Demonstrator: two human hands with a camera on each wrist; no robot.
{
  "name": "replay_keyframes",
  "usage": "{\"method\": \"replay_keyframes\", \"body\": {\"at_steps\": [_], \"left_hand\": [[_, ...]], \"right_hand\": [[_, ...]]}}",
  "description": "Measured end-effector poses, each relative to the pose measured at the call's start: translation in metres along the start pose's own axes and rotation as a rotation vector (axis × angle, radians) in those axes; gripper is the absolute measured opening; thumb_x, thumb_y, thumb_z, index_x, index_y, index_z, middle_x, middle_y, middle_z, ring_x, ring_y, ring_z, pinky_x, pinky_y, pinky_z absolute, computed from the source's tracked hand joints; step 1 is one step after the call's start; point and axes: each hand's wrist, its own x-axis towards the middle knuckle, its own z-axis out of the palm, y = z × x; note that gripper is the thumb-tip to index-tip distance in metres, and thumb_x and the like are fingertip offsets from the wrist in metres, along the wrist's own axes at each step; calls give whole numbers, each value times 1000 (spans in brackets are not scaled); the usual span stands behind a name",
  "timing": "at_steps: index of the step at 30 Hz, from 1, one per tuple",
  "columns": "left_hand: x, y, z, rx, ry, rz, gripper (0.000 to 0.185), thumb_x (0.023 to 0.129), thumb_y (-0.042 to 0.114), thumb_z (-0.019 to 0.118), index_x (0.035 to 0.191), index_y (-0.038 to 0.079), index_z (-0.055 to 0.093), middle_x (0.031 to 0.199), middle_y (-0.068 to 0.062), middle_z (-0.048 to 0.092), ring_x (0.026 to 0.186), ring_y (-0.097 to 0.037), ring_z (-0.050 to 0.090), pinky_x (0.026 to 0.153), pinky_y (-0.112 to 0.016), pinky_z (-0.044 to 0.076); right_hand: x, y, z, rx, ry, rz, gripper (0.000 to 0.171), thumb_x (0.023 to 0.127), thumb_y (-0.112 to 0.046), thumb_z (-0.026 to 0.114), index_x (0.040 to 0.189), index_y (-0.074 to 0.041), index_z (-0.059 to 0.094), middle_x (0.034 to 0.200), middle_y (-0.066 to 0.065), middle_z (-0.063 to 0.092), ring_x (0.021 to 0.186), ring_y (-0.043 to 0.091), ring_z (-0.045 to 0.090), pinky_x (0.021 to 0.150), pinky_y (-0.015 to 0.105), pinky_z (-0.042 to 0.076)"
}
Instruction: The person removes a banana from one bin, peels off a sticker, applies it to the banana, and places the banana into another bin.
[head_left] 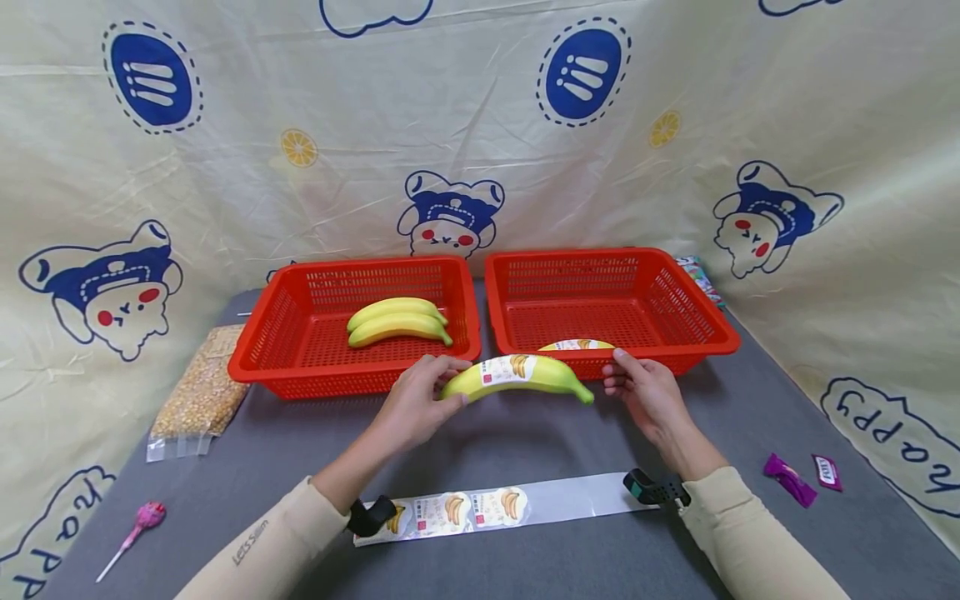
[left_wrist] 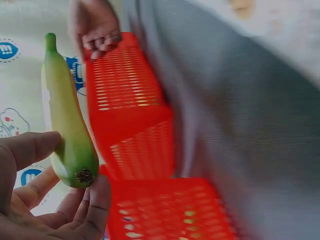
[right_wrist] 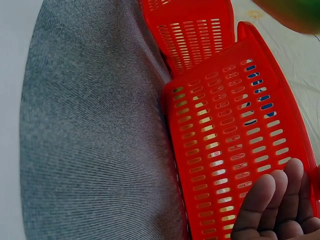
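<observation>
My left hand [head_left: 448,382] grips the left end of a yellow-green banana [head_left: 525,373] that carries a white sticker, held level above the grey table in front of two red baskets. In the left wrist view the thumb and fingers of my left hand [left_wrist: 60,200] wrap the blossom end of the banana [left_wrist: 67,125]. My right hand [head_left: 622,379] hovers just off the stem tip with loosely curled fingers and holds nothing. It sits against the front wall of the right basket [head_left: 697,346]. The right wrist view shows those relaxed fingers [right_wrist: 272,210] beside the basket wall [right_wrist: 225,135].
The left basket [head_left: 258,358] holds two bare bananas [head_left: 397,321]. A stickered banana [head_left: 576,344] lies in the right basket. A strip of banana stickers [head_left: 487,504] lies near me. A bag of kernels [head_left: 198,392], a lollipop [head_left: 138,525] and purple candies [head_left: 789,477] sit at the sides.
</observation>
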Motion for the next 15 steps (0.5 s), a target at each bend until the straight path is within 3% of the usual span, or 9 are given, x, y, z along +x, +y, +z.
{"method": "replay_keyframes", "body": {"at_steps": [7,15], "left_hand": [[39,27,6,8,17,5,43,83,19,71,124,21,59,114,-3,57,100,-19,51,81,-32,46],[81,41,26,36,22,-28,45,86,22,68,129,21,56,116,-4,58,102,-19,52,86,-32,46]], "right_hand": [[0,-1,0,-9,9,15,21,89,-36,61,83,-17,67,73,-4,68,65,10,61,70,21,53],[-2,-2,-1,-35,28,26,22,88,-39,62,86,-17,66,76,-5,68,69,10,60,72,21,53]]}}
